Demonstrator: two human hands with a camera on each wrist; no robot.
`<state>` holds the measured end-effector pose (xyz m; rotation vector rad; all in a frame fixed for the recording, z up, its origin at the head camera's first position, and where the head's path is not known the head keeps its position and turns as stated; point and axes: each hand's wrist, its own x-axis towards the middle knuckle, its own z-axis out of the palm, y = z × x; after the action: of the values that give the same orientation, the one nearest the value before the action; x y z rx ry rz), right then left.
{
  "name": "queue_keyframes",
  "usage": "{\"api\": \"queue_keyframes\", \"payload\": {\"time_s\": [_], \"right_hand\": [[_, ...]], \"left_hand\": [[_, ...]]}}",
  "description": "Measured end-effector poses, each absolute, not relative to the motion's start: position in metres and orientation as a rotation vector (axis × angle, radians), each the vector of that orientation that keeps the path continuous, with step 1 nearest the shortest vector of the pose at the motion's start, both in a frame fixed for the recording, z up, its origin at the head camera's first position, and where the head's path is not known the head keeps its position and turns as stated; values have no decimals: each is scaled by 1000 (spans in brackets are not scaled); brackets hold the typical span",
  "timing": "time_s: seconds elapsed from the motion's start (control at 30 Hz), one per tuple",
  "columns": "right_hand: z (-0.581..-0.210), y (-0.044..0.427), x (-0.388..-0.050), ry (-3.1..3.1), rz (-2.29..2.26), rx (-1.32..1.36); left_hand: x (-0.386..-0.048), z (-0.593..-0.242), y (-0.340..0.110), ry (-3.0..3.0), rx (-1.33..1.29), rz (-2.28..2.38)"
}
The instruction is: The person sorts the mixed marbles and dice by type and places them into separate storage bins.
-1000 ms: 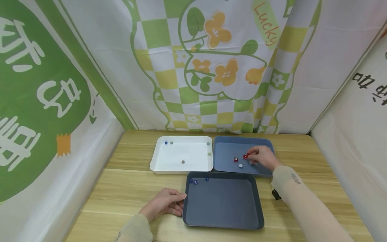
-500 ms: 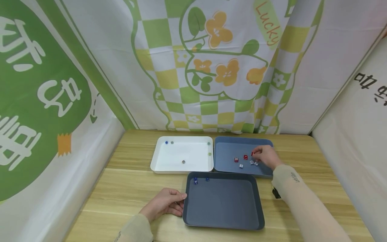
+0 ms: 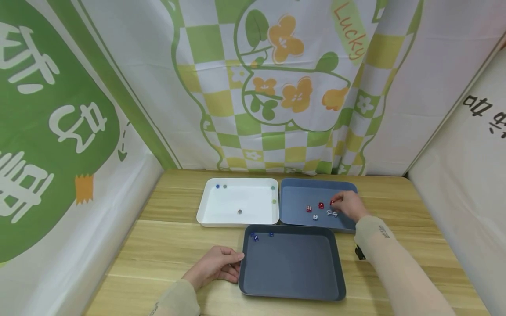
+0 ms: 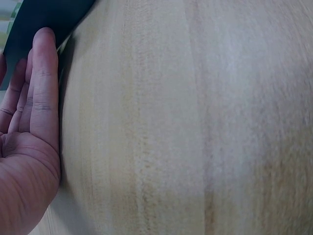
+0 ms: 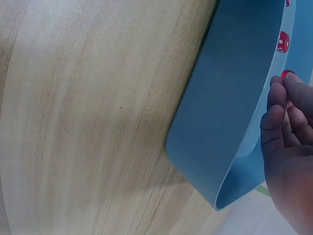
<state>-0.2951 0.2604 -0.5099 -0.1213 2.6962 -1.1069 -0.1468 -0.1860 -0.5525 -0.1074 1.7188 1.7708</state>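
Note:
In the head view, my right hand (image 3: 348, 204) is over the blue tray (image 3: 294, 186), its thumb and fingertips pinching a red die (image 3: 332, 202). The right wrist view shows that die's red edge (image 5: 287, 73) at my fingertips. A second red die (image 3: 321, 205) and a third red die (image 3: 309, 209) lie to the left. Three white dice (image 3: 315, 217) sit nearer the front. My left hand (image 3: 219, 265) holds the left edge of the dark grey tray (image 3: 292, 267), thumb at the rim and fingers along the outer wall (image 4: 54, 19).
A white tray (image 3: 221, 199) with several small round beads stands beside the blue one. Small blue dice (image 3: 256, 238) lie in the dark tray's back left corner. A black object (image 3: 359, 253) is partly hidden beneath the right sleeve. A patterned curtain (image 3: 276, 145) hangs behind the wooden table (image 3: 158, 259).
My right hand has shifted slightly right with one red die, leaving another behind and uncovering two white dice. One blue piece in the dark tray moved a little. The left hand stays put.

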Motion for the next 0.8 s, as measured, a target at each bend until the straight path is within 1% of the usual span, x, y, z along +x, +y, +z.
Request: {"api": "queue_keyframes", "payload": {"time_s": [0.4, 0.8], "right_hand": [[-511, 254, -295, 2729, -1017, -88], [-514, 251, -295, 2717, -1024, -73]], "left_hand": [[-147, -553, -185, 1720, -101, 1772], [-147, -553, -185, 1717, -99, 1775]]}}
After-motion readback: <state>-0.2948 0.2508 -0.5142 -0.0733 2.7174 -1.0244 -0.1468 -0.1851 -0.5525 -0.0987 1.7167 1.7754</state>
